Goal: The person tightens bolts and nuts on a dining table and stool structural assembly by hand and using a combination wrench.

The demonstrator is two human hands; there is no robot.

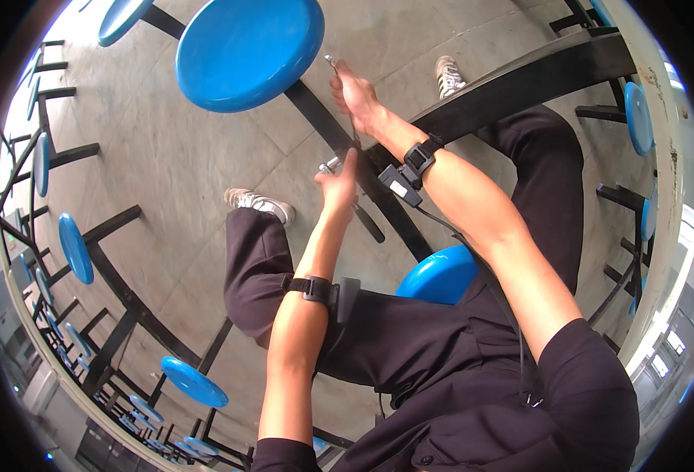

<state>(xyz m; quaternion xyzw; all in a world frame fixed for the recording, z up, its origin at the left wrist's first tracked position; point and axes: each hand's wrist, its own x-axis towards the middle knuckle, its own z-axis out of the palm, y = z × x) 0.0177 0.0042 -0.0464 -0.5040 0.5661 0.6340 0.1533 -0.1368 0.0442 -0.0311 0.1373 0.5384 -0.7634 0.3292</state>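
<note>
My right hand [355, 98] is closed around a slim metal wrench [329, 60], whose shiny end sticks out past the thumb. Lower down, my left hand [337, 187] is wrapped around a tool with a chrome, socket-like head [329, 165]; the palm hides most of it. A dark bar [370, 224] shows below that hand, and whether it belongs to the tool I cannot tell. Both hands are at the black metal frame [315, 114] that carries a round blue stool seat [251, 51]. The joint beside my left hand is partly covered by my fingers.
A second blue seat [439, 275] is under me. A thick black beam [528, 82] runs to the right of my right hand, next to a pale table edge [657, 157]. More blue stools [75, 248] on black frames line the left. Grey tiled floor [166, 173] lies below.
</note>
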